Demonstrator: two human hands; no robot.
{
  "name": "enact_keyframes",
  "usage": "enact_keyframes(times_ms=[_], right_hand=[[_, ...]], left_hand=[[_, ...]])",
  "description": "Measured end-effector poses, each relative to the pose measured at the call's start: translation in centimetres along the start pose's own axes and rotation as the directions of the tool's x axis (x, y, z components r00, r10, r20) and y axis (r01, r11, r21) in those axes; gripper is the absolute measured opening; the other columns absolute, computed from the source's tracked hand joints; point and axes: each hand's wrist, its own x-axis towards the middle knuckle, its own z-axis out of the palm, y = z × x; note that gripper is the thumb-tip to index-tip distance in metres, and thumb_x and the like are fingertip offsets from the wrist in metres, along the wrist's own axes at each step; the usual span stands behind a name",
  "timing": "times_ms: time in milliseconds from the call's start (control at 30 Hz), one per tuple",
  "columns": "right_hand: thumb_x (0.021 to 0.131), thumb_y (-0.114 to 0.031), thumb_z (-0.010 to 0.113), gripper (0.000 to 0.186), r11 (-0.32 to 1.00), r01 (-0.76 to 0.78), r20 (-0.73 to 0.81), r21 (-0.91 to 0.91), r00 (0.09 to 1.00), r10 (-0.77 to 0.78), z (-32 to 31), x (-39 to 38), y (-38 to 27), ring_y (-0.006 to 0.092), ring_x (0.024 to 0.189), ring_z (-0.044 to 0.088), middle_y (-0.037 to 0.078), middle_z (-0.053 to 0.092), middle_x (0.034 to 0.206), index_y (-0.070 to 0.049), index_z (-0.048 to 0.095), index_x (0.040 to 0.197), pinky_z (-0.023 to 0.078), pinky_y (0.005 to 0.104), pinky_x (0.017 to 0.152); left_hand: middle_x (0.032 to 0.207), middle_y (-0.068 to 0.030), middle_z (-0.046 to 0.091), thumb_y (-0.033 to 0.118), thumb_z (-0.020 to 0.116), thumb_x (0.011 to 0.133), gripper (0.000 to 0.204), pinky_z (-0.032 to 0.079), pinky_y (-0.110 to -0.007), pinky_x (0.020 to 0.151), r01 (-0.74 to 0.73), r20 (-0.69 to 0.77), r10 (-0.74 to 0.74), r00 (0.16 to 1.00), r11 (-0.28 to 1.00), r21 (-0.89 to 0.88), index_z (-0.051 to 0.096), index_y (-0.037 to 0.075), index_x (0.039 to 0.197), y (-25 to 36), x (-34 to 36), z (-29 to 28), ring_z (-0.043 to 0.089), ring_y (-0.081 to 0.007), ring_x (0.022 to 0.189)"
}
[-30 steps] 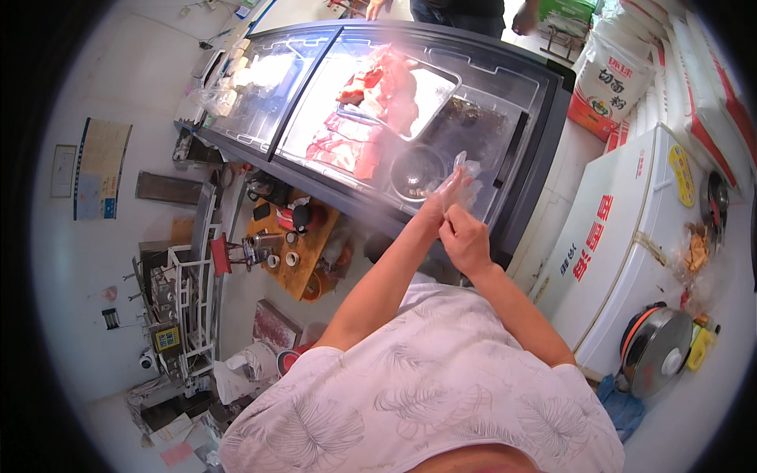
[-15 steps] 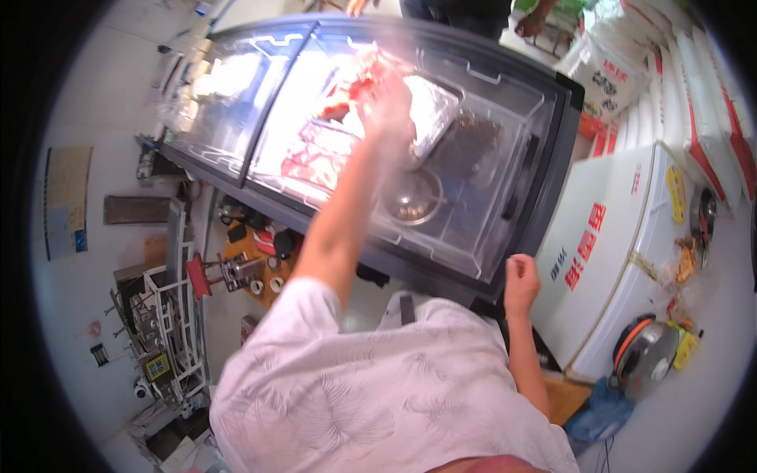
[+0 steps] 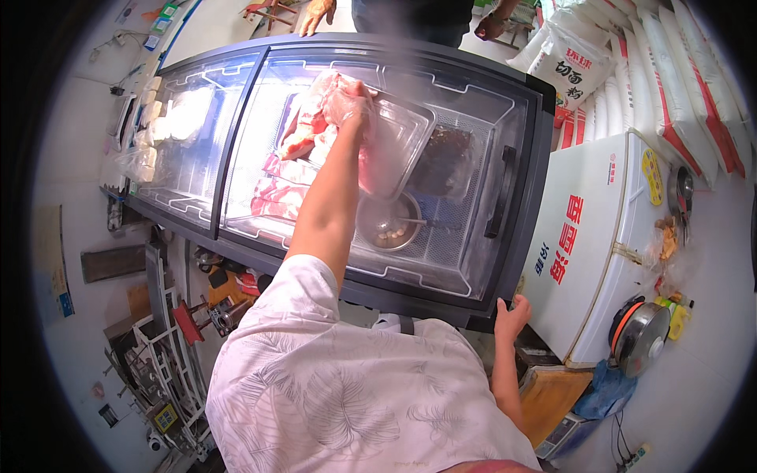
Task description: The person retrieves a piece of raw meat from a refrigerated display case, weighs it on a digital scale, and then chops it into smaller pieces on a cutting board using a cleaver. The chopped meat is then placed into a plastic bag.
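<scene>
Red-striped white sacks [image 3: 674, 102] are stacked far right, beyond a white box-shaped freezer [image 3: 582, 236]; a crumpled blue plastic bag [image 3: 605, 391] shows near right.

Bright glare across meat [image 3: 315, 114]; pale haze veiling tray [image 3: 406, 150], detail apparently softened; straight edges bowed, corners black.

Stuff's all carried by a long chest cooler [image 3: 522, 205] w/ a dark frame, split into 2 sections by a dark bar [image 3: 239, 142]. In the right section a shiny rectangular tray [image 3: 402, 130] is placed approx mid, its left part overlapped by a lump of pinkish meat [image 3: 306, 118]. Red-and-white slabs [image 3: 276, 199] are laid nearer the front edge. A round bowl [image 3: 373, 221] w/ pale bits is set nearby, plus a rect. container [image 3: 445, 162] w/ dark contents right of the tray. Left section's partly washed out by glare, tbh.
</scene>
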Motion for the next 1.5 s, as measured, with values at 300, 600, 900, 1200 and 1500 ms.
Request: enact_keyframes(times_ms=[300, 600, 900, 1200, 1500], right_hand=[[0.088, -0.013, 0.084, 0.045, 0.995, 0.093, -0.034, 0.033, 0.995, -0.091, 0.0, -1.2, 1.0, 0.0405, 0.118, 0.055, 0.018, 0.062, 0.121, -0.002, 0.062, 0.125, 0.045, 0.0511, 0.104], [0.092, -0.015, 0.08, 0.037, 0.991, 0.063, -0.035, 0.117, 0.998, -0.06, 0.1, -2.4, 4.1, 0.0372, 0.115, 0.059, 0.016, 0.066, 0.118, -0.003, 0.065, 0.123, 0.045, 0.049, 0.104], [0.094, -0.014, 0.078, 0.035, 0.973, 0.089, -0.078, 0.214, 0.994, -0.074, -1.1, -5.9, 8.7, 0.0363, 0.114, 0.061, 0.016, 0.068, 0.118, -0.003, 0.064, 0.124, 0.046, 0.0474, 0.103], [0.09, -0.01, 0.076, 0.023, 0.899, -0.035, -0.139, 0.437, 0.985, 0.106, -6.6, -16.1, 16.4, 0.0337, 0.09, 0.071, 0.015, 0.073, 0.098, -0.004, 0.071, 0.112, 0.056, 0.0439, 0.082], [0.094, -0.007, 0.071, 0.009, 0.762, -0.053, -0.323, 0.645, 0.885, 0.335, -14.2, -28.9, 27.9, 0.0397, 0.092, 0.071, 0.017, 0.073, 0.095, -0.004, 0.068, 0.102, 0.056, 0.0461, 0.079]], left_hand=[[0.103, -0.024, 0.075, 0.015, 0.071, 0.082, 0.031, 0.055, -0.048, 0.092, -0.374, 0.083, 0.409, 0.909, 0.886, -0.274, 0.071, 0.007, 0.112, -2.8, -1.5, -2.3, 0.073, -0.0436, 0.101], [0.08, -0.0193, 0.071, 0.008, 0.073, 0.084, 0.025, 0.057, -0.043, 0.071, -0.656, -0.198, 0.628, 0.753, 0.691, -0.303, 0.062, 0.01, 0.106, -1.4, -7.3, -16.3, 0.074, -0.0383, 0.075], [0.083, -0.0102, 0.075, 0.026, 0.095, 0.084, 0.038, 0.06, -0.034, 0.076, -0.766, -0.371, 0.671, 0.642, 0.575, -0.287, 0.068, 0.007, 0.102, 4.5, -19.3, -31.8, 0.07, -0.0137, 0.076], [0.108, -0.0053, 0.077, 0.007, 0.081, 0.094, 0.027, 0.062, -0.032, 0.08, -0.475, 0.027, 0.856, 0.516, 0.312, -0.823, 0.077, 0.006, 0.121, 5.3, -26.4, -36.2, 0.074, -0.018, 0.094], [0.106, -0.0046, 0.069, 0.011, 0.087, 0.09, 0.029, 0.056, -0.034, 0.095, -0.285, 0.162, 0.953, 0.257, 0.235, -0.929, 0.071, 0.004, 0.112, 8.4, -66.1, -34.3, 0.067, -0.0182, 0.101]])
